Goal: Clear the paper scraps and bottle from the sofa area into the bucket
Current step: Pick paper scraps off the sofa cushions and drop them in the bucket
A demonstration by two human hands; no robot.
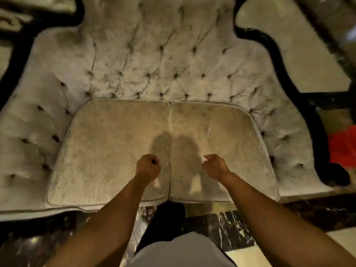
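A tufted cream sofa [119, 60] with two seat cushions fills the view. My left hand [148, 167] hovers over the inner edge of the left cushion [100, 155], fingers curled into a fist; nothing shows inside it. Over the right cushion [231, 135], my right hand [214, 165] is curled too, and a small white paper scrap [203, 159] sticks out of its fingertips. Two pale patches [196, 185] lie on the cushions below my hands; whether they are scraps or light I cannot tell. No bottle or bucket is in view.
The sofa has a black curved frame [300, 97]. A red object [343, 147] lies at the right beside the armrest. Dark marble floor [221, 228] runs along the sofa's front, where my dark shoe [169, 212] stands.
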